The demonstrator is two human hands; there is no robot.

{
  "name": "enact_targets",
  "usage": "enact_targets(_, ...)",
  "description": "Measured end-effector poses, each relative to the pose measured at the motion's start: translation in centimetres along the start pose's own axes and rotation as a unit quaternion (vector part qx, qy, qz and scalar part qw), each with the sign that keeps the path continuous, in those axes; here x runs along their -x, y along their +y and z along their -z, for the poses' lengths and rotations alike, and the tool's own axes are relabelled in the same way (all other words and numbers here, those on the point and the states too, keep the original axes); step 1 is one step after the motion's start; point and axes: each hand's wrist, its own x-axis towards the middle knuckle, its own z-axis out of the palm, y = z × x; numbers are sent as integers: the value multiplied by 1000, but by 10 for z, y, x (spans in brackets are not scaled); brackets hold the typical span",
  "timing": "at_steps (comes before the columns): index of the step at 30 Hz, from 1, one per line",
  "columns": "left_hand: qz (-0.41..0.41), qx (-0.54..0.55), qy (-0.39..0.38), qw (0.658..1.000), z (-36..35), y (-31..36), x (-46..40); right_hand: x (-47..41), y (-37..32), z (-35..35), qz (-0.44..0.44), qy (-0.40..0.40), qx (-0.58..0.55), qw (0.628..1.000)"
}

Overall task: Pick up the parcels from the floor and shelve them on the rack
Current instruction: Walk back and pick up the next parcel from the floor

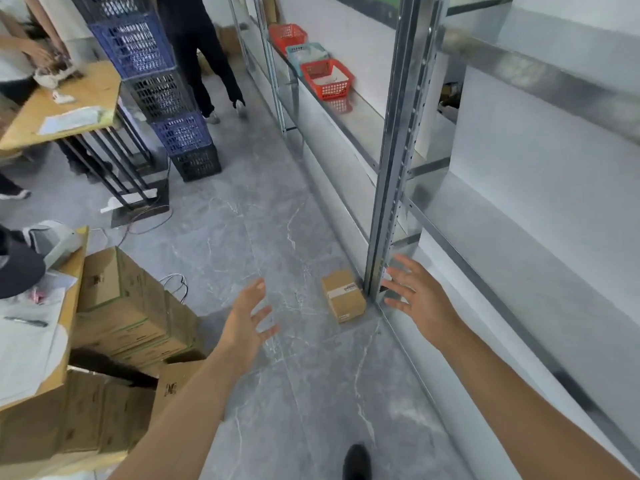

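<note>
Stacked blue and black crates [162, 95], red baskets [327, 79], cardboard cartons [117, 299], wooden table [65, 102]

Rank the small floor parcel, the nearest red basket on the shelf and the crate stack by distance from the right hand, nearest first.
From the right hand:
1. Small parcel, on the floor just to its left, by the rack post.
2. Nearest red basket, on the shelf farther down the rack.
3. Crate stack, across the aisle, far left.
</note>
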Motion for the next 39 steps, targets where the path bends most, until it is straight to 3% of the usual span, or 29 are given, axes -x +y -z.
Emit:
enact_targets(10, 88, -20, -26, 996, -24, 31, -163, -145, -11, -23, -50, 19, 79, 995)
enact_targets(20, 215, -24, -19, 976, -24, 32, -336, -297, 27, -39, -145, 74, 53, 985)
enact_targets(26, 288, 77, -21, 954, -20, -23, -441, -418, 88, -13, -219, 70, 25, 973)
enact_targets(31, 305, 155, 34, 939, -27, -88, -515, -517, 161, 9, -277, 75, 14, 958)
enact_targets(39, 352, 103, 68, 928, -32, -168, -608, -615, 264, 29, -338, 71, 75, 935)
